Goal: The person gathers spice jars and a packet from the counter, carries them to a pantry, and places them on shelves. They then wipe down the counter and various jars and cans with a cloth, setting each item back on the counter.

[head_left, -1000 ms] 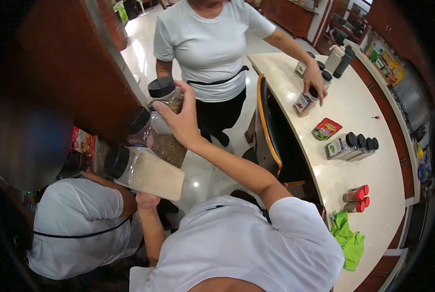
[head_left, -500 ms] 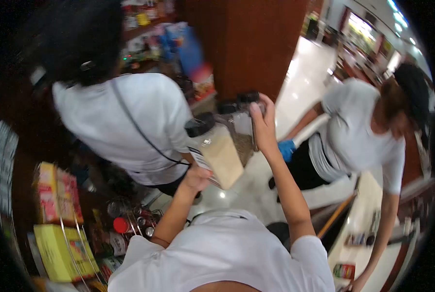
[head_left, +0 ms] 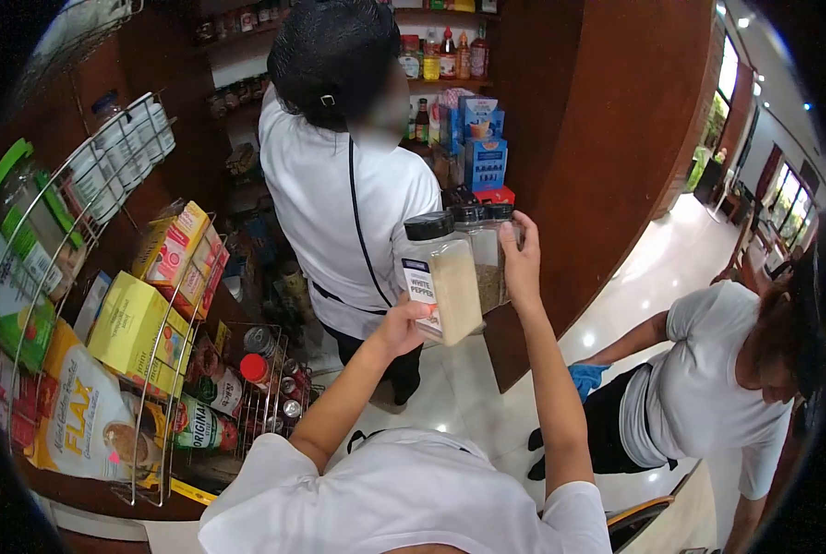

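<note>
My left hand (head_left: 403, 327) grips the lower part of a large clear container of white pepper (head_left: 455, 288), its label facing left and its black lid on. Fingers of my right hand (head_left: 522, 258) wrap the far side of a clear spice container (head_left: 490, 277) with a black lid and dark, grainy contents at its bottom. It stands close behind the white pepper, which partly hides it. Another black lid (head_left: 468, 213) shows between the two. Both hands are raised in front of my chest, above the tiled floor.
A person in a white shirt (head_left: 339, 203) stands just ahead, facing shelves of bottles (head_left: 447, 54). Wire door racks (head_left: 168, 369) with boxes, bags and jars are at left. A brown door panel (head_left: 579, 138) rises at right. Another person (head_left: 708, 369) with a blue glove bends at lower right.
My view has swung left, bringing more of the racks and shelves into sight. Both hands keep hold of the containers. The person ahead now appears farther right in view.
</note>
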Action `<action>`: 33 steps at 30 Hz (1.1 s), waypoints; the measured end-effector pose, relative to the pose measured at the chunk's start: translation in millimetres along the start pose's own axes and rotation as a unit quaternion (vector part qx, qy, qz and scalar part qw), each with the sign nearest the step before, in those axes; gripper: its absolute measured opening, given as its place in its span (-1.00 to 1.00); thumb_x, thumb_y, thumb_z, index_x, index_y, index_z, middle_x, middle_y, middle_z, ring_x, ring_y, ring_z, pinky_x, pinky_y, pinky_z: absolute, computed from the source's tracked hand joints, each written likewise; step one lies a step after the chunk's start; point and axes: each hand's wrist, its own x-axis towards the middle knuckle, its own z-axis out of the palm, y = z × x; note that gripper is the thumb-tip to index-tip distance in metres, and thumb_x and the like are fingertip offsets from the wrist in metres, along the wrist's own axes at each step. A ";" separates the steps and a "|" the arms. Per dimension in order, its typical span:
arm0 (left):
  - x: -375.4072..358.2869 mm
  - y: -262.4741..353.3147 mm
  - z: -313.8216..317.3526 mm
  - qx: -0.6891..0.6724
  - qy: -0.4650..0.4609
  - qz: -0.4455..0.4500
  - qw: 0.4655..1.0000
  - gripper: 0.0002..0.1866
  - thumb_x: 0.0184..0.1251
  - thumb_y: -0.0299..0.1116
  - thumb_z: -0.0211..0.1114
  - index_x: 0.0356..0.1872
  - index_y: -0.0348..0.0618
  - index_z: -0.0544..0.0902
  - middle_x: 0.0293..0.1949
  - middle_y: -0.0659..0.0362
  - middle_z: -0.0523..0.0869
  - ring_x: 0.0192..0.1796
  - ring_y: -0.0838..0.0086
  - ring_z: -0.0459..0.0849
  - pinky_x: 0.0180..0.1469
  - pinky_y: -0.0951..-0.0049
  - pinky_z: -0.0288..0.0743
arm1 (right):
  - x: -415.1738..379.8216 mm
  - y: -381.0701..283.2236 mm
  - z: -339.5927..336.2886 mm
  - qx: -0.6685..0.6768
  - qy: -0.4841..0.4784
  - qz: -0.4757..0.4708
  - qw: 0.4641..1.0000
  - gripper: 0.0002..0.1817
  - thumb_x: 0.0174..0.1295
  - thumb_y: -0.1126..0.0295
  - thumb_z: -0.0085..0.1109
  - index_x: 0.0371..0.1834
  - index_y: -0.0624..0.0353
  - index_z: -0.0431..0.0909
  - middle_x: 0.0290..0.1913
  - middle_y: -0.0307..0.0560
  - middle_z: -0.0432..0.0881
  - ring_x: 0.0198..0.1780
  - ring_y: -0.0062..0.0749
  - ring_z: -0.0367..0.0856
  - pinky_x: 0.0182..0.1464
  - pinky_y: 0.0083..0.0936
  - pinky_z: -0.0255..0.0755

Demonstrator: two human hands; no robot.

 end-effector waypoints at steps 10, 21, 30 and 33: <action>-6.1 6.6 2.9 0.046 0.033 0.038 0.998 -0.42 -0.06 -0.44 0.24 0.11 -0.31 0.40 -0.02 0.05 0.61 -0.01 0.32 0.62 0.09 0.30 0.48 | 14.6 16.2 23.6 0.112 -0.032 0.015 0.993 -0.49 0.23 0.22 0.16 0.15 0.31 0.34 0.10 0.05 0.42 0.17 -0.27 0.34 0.23 -0.42 0.16; -2.7 5.2 6.1 0.045 0.054 0.060 0.996 -0.41 -0.04 -0.39 0.25 0.10 -0.36 0.38 -0.05 0.00 0.62 -0.05 0.27 0.65 0.01 0.28 0.55 | 18.7 9.7 13.9 0.144 -0.055 0.048 0.987 -0.51 0.23 0.23 0.16 0.13 0.30 0.37 0.06 0.01 0.46 0.11 -0.33 0.38 0.18 -0.48 0.20; -1.6 0.5 -1.8 0.046 0.043 0.048 0.997 -0.39 -0.07 -0.39 0.27 0.10 -0.37 0.38 -0.03 0.01 0.61 -0.03 0.30 0.64 0.05 0.31 0.52 | 17.9 8.3 4.8 0.146 -0.048 0.055 0.987 -0.45 0.25 0.20 0.15 0.19 0.31 0.29 0.08 -0.02 0.45 0.15 -0.39 0.36 0.18 -0.50 0.21; -0.8 2.3 1.2 0.053 0.040 0.039 0.997 -0.40 -0.08 -0.40 0.28 0.09 -0.37 0.40 -0.03 0.01 0.61 -0.01 0.28 0.63 0.08 0.30 0.51 | 14.3 3.9 4.8 0.201 -0.034 0.040 0.978 -0.42 0.24 0.22 0.17 0.20 0.33 0.22 0.08 0.04 0.44 0.14 -0.36 0.38 0.18 -0.48 0.24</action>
